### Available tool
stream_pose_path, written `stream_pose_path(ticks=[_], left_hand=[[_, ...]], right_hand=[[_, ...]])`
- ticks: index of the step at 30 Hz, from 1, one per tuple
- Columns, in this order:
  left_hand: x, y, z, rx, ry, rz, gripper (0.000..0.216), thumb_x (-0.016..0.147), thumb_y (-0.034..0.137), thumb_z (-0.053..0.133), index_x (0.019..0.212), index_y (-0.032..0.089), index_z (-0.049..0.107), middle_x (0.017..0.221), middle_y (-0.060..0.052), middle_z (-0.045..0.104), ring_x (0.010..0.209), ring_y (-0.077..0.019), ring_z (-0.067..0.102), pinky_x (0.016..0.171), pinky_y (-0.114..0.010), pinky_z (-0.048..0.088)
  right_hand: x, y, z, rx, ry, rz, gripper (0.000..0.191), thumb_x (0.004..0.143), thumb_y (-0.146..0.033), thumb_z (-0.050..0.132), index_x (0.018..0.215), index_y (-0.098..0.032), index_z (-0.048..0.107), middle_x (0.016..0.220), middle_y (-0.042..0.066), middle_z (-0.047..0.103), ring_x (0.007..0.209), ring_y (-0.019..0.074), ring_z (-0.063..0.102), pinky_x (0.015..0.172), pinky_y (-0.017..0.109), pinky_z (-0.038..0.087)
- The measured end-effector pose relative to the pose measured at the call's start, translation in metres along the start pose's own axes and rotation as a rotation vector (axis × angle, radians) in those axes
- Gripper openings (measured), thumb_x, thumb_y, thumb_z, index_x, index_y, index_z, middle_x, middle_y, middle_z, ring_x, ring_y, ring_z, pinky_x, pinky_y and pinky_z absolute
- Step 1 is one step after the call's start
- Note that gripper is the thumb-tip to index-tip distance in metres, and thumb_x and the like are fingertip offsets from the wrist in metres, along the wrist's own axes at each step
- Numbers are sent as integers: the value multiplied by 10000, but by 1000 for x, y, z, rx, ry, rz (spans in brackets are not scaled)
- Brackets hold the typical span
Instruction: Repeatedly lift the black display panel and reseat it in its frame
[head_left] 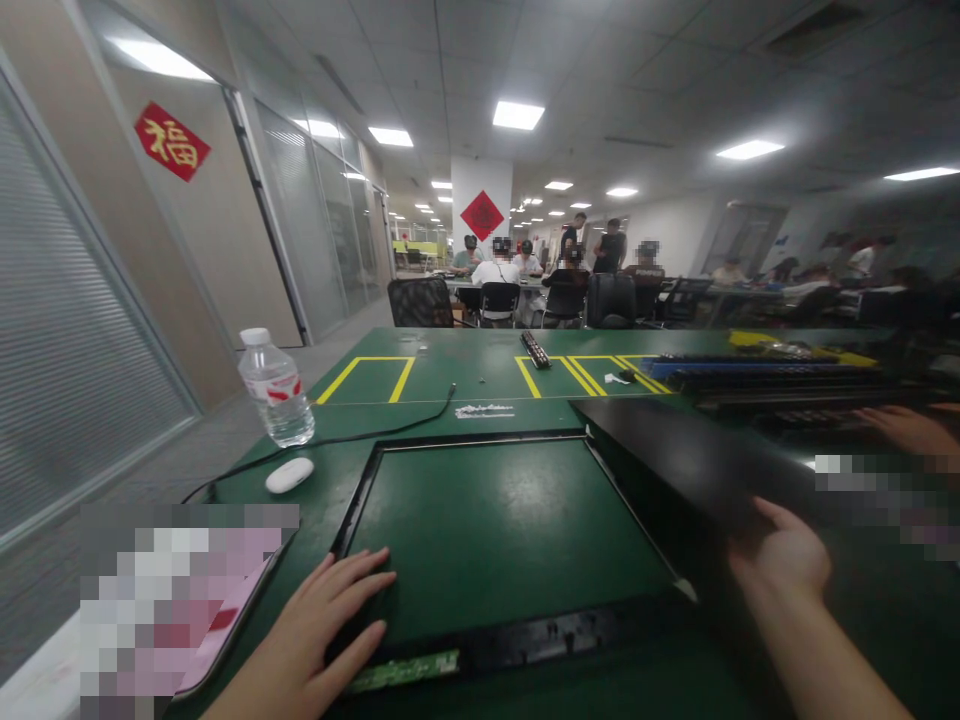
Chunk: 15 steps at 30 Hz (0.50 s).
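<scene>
A black rectangular frame point(480, 440) lies flat on the green table point(480, 375) before me, with green surface showing through its middle. My left hand point(322, 630) rests on the frame's near left corner, fingers spread and flat. My right hand point(784, 560) grips the near edge of a dark flat panel point(675, 455) that lies tilted over the frame's right side. A narrow green circuit strip point(409, 670) runs along the frame's near edge by my left hand.
A water bottle point(276, 388) and a white mouse-like object point(289, 474) sit at the left, with a black cable point(360, 435) running past. Another person's hand point(911, 430) reaches in at right, near stacked dark and blue strips point(757, 370). People sit at far tables.
</scene>
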<state>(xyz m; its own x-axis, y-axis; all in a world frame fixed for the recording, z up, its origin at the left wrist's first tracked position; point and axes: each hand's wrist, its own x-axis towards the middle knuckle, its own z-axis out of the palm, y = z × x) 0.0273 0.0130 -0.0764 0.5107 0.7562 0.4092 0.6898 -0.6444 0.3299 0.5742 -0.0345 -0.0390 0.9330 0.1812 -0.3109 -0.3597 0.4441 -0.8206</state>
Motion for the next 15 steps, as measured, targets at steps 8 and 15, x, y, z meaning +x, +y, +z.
stream_pose_path(ticks=[8, 15], left_hand=[[-1, 1, -1, -13, -7, 7, 371, 1043, 435, 563, 1371, 382, 727, 1510, -31, 710, 1409, -276, 636, 1255, -565, 329], [0, -13, 2, -10, -51, 54, 423, 1018, 406, 595, 1429, 400, 696, 1525, -32, 698, 1398, -296, 647, 1239, -576, 356]], right_hand=[[-9, 5, 4, -103, 75, 199, 302, 649, 23, 608, 836, -213, 631, 846, 41, 697, 722, 214, 689, 754, 486, 677], [-6, 5, 2, -139, 13, 252, 318, 685, 48, 572, 848, -220, 624, 827, 25, 676, 687, 200, 666, 763, 462, 671]])
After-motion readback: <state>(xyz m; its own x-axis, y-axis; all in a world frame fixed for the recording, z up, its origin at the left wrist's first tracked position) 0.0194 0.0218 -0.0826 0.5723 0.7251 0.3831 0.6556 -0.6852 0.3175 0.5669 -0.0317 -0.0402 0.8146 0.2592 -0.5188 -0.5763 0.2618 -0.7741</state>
